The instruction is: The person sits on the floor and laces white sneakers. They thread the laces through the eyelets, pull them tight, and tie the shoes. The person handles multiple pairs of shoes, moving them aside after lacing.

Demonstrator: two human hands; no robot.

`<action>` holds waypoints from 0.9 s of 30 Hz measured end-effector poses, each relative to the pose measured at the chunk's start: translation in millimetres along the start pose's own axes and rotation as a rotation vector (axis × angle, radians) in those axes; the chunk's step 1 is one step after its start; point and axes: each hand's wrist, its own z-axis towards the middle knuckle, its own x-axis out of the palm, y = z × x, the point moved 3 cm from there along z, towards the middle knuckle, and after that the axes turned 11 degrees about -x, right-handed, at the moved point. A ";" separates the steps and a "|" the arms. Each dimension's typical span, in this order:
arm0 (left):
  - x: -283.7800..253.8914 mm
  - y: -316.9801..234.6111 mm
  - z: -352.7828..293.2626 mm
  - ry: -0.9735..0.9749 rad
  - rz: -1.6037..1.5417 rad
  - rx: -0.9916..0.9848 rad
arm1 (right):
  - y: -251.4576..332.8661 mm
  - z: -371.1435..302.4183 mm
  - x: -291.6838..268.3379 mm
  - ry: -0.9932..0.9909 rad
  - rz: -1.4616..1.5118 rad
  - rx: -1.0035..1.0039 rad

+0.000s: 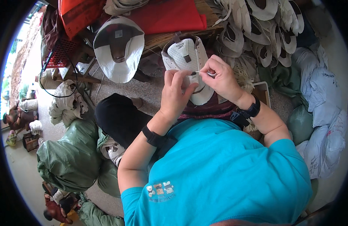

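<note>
A white shoe upper [188, 52] with a mesh tongue and a grey-brown collar lies in front of me, toe toward my body. My left hand [175, 88] grips its left side, fingers and thumb closed on the material near the bottom of the throat. Over the right side, my right hand [221, 77] pinches a thin light strand [198, 72] between thumb and forefinger, close to the left fingertips. Whether it is thread or a needle cannot be made out. The shoe's toe rests near my lap.
Another white shoe upper [126, 71] hangs at the wooden bench edge, left. Red cloth [168, 17] covers the bench. Many pale uppers [256, 30] hang at the far right. Green sacks [68, 158] stand left, white sacks [326, 101] right. People work at the far left.
</note>
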 end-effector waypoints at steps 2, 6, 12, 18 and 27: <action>-0.5 1.6 -0.3 0.003 0.015 0.019 | -4.1 -1.3 2.1 -0.010 0.002 -0.031; -1.8 3.7 2.2 0.019 -0.003 0.032 | -3.6 0.4 2.3 0.018 -0.049 -0.125; -5.0 2.1 4.2 0.060 -0.007 0.040 | -11.8 12.4 2.0 0.201 0.211 -0.046; -4.5 6.8 6.0 0.071 -0.013 -0.013 | -1.7 16.5 -0.8 0.224 0.007 -0.119; -3.5 8.0 6.9 0.059 -0.048 -0.052 | -7.2 11.4 9.4 0.144 0.092 -0.033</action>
